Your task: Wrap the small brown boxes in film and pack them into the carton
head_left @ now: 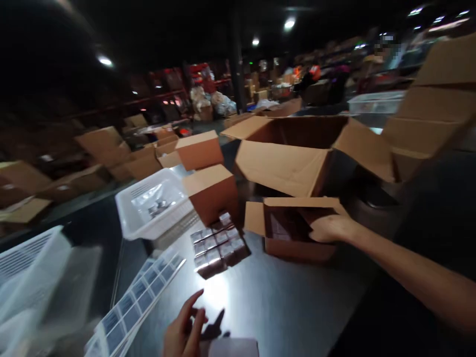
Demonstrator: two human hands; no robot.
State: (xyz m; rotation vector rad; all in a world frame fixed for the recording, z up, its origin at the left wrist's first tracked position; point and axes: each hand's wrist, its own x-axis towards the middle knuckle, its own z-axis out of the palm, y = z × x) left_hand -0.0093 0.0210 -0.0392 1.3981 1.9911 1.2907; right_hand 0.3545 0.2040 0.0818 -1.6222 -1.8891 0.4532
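Observation:
My right hand (329, 228) reaches over the rim into a small open cardboard box (301, 249). Its fingers are hidden in the dark inside, so whether they hold anything does not show. My left hand (183, 327) is at the bottom edge, above the shiny metal table (286, 297). Its fingers are apart with nothing visible between them. Just right of it lies a pale flat-topped object (233, 348), cut off by the frame. Several small clear-wrapped boxes (219, 248) stand grouped in rows beyond my left hand, one on top of the others.
Label sheets (139, 297) lie along the table's left side. A white plastic basket (128, 223) holds bagged items. Closed cardboard boxes (211, 191) stand beside it. A large open carton (282, 168) sits behind the small box. Another white basket (37, 248) is at far left.

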